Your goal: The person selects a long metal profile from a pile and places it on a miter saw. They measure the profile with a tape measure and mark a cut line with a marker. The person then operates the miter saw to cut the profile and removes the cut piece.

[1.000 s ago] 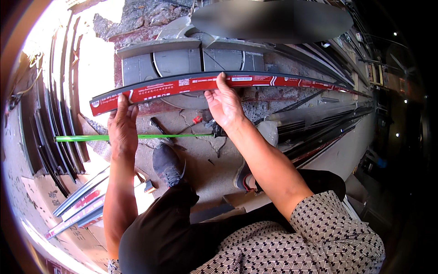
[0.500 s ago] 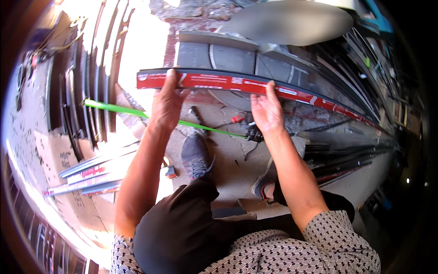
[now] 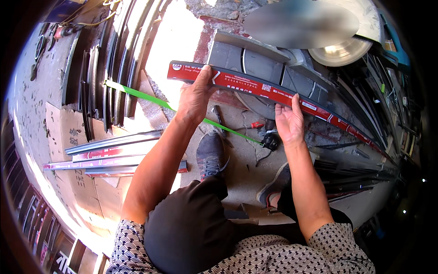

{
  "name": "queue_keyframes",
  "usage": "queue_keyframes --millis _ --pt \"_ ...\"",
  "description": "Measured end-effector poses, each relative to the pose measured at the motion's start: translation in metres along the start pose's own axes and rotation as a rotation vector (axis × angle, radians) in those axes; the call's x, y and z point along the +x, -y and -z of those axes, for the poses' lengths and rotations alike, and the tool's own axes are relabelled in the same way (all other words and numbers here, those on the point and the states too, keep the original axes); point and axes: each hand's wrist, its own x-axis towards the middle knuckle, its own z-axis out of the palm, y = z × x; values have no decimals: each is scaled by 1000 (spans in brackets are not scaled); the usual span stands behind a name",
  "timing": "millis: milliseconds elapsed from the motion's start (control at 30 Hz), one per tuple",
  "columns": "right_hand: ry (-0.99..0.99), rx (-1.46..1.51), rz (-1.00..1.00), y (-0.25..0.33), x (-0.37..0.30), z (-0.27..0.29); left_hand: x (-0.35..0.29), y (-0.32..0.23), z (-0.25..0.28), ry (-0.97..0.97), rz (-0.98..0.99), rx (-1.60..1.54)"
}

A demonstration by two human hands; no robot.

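Note:
A long, narrow metal profile [image 3: 250, 87] with red printed film along its face is held across in front of me, slanting down toward the right. My left hand [image 3: 194, 99] grips it near its left end, thumb over the front. Farther along, my right hand [image 3: 290, 122] pinches the lower edge, thumb on the film and fingers beneath. Just beyond the profile is the grey metal bed of a cut-off saw [image 3: 226, 55], its round blade [image 3: 341, 51] at the upper right. A green tape [image 3: 145, 96] runs out along the ground below from a black tape measure [image 3: 270, 141].
More film-covered profiles [image 3: 109, 151] lie on flattened cardboard [image 3: 61, 125] at the left. Dark strips [image 3: 119, 59] stand in a bundle at the far left, with others [image 3: 349, 91] at the right. A red-handled tool [image 3: 257, 124] lies near my shoes [image 3: 210, 153].
The whole view has turned, so most things sit farther right in it, and more of the saw blade shows. Against the ground, the profile has shifted slightly right. Both hands keep their grip.

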Motion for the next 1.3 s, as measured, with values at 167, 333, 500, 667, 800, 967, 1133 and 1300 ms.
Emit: queue_keyframes --millis 167,333,500,667,800,967,1133,1300 --pt "-26 31 28 33 10 27 7 -3 5 32 -50 29" --pt "-122 -2 89 100 29 72 34 -25 48 20 -85 10" --pt "-285 -40 153 160 41 122 62 -76 79 -36 -205 1" --pt "-326 -24 198 180 47 138 86 -133 168 192 -388 208" --pt "-340 -3 215 177 58 134 120 -201 211 71 -301 -21" --pt "-339 17 211 169 59 131 122 -213 226 108 -286 -54" --pt "-311 28 221 168 61 130 122 -210 232 112 -274 -48" --pt "-295 41 230 162 60 129 103 -175 175 26 -287 -103"
